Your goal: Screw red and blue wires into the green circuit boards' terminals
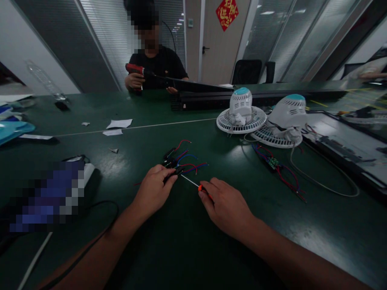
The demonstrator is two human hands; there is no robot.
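Observation:
My left hand (pixel 155 186) is closed, pinching a small black part (pixel 173 172) with red and blue wires (pixel 189 163) that lies on the dark green table (pixel 181 241). My right hand (pixel 225 205) is closed round an orange-handled screwdriver (pixel 196 184); its thin metal shaft points left, with the tip at the black part by my left fingertips. More short red and blue wires with black connectors fan out just beyond the hands.
Two white fan heads (pixel 240 110) (pixel 287 119) lie face down at the right, with a small green circuit board (pixel 273 162) and wires before them. A long black panel (pixel 341 141) lies far right. Across the table a person holds a red power drill (pixel 136 69). Paper scraps (pixel 118 125) lie centre-left.

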